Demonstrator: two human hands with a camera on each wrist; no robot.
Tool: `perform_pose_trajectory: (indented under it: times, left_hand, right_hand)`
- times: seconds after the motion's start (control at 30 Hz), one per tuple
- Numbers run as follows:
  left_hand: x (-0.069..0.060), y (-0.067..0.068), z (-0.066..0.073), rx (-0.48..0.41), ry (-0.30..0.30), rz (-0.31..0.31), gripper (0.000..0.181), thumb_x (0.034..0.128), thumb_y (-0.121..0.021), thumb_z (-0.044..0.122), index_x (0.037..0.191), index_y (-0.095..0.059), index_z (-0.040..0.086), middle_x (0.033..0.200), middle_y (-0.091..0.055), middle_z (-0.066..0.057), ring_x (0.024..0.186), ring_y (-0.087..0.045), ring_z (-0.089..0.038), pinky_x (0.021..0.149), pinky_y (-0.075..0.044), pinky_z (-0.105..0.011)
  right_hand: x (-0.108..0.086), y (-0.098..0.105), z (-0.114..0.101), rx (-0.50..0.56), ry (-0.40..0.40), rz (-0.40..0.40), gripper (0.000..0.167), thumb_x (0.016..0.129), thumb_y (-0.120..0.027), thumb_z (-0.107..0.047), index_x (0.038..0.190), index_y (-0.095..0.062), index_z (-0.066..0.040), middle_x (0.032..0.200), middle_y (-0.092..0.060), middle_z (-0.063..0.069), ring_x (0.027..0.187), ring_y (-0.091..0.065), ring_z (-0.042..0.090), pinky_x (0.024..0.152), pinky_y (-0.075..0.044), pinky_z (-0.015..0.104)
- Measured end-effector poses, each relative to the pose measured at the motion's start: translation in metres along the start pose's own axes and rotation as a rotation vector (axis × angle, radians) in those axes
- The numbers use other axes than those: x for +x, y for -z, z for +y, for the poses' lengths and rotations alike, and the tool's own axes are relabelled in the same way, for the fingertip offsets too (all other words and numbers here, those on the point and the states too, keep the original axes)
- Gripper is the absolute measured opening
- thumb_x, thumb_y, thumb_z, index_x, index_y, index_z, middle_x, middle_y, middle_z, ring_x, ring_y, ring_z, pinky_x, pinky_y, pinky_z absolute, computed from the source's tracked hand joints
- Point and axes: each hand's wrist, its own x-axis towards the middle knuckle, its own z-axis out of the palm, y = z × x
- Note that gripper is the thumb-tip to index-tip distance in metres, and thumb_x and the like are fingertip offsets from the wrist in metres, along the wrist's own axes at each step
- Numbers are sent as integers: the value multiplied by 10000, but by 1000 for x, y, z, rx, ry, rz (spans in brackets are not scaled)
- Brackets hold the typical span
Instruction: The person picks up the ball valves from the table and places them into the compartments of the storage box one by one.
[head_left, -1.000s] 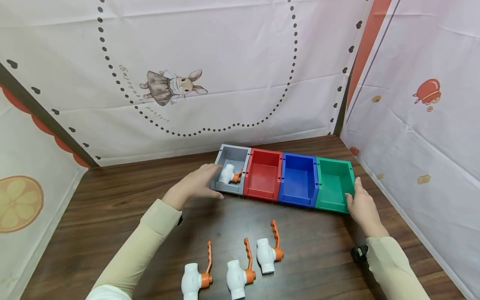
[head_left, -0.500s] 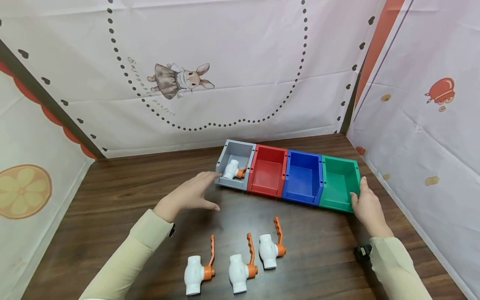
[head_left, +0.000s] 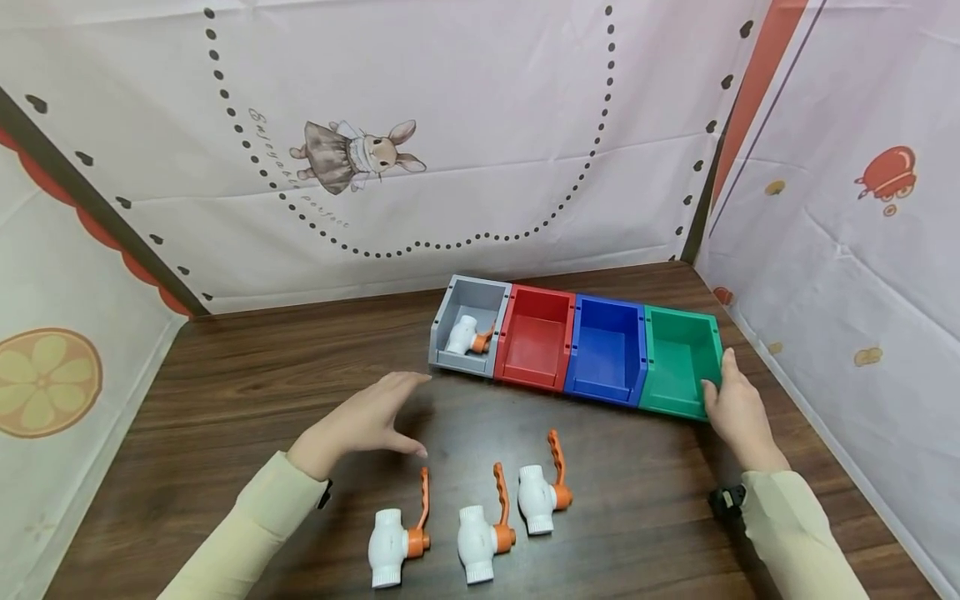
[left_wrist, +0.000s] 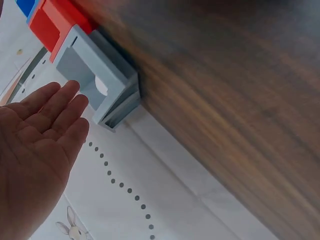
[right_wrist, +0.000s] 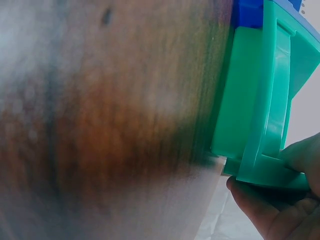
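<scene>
My left hand [head_left: 365, 422] hovers over the table with thumb and fingers spread, holding nothing; in the left wrist view its palm and straight fingers show. Nearest it are a white ball valve [head_left: 387, 548] with an orange lever handle and the grey bin [head_left: 446, 360]. A second valve [head_left: 477, 544] and a third valve [head_left: 536, 500] lie to the right. Inside the grey bin rests another valve [head_left: 462, 335]. At the far right, my right hand [head_left: 742, 421] pinches the side wall of the green bin [right_wrist: 272, 100], with the thumb inside the rim.
A red bin [head_left: 534, 346] and a blue bin [head_left: 606, 354] stand joined between the grey and green ones. The row sits at the back of the brown wooden table [head_left: 315, 350]. White printed cloth [head_left: 480, 125] rises behind and at both sides.
My left hand has withdrawn from the grey bin, moving toward me and slightly left, nearer the valves. My right hand stays on the green bin. The head view has shifted slightly.
</scene>
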Motion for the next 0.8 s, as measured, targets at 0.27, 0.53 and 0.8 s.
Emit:
perform_pose_trajectory:
  times: [0.27, 0.53, 0.8]
  left_hand:
    - [-31, -10, -2, -47, 66, 28, 1010, 629, -847, 458, 1409, -386, 13, 1405, -446, -162, 1294, -429, -315, 1006, -411, -503]
    - [-60, -33, -3, -83, 78, 79, 971, 621, -844, 479, 1369, -431, 18, 1358, -489, -134, 1255, -466, -304, 967, -442, -496]
    - [-85, -48, 4, -110, 74, 84, 961, 629, -801, 562, 1345, -452, 25, 1334, -509, -84, 1235, -481, -263, 960, -448, -487]
  right_hand:
    - [2, 0, -1, -7, -9, -14, 656, 981, -434, -101, 1434, -49, 176, 1276, -338, 495, 1126, -388, 611, 901, -360, 670]
    - [2, 1, 0, -18, -25, -16, 657, 982, -432, -105, 1435, -45, 173, 1277, -339, 493, 1122, -389, 612, 898, -360, 670]
    - [1, 0, 0, -12, -17, 0, 657, 979, -431, -102, 1435, -47, 172, 1285, -333, 490, 1135, -379, 611, 914, -347, 671]
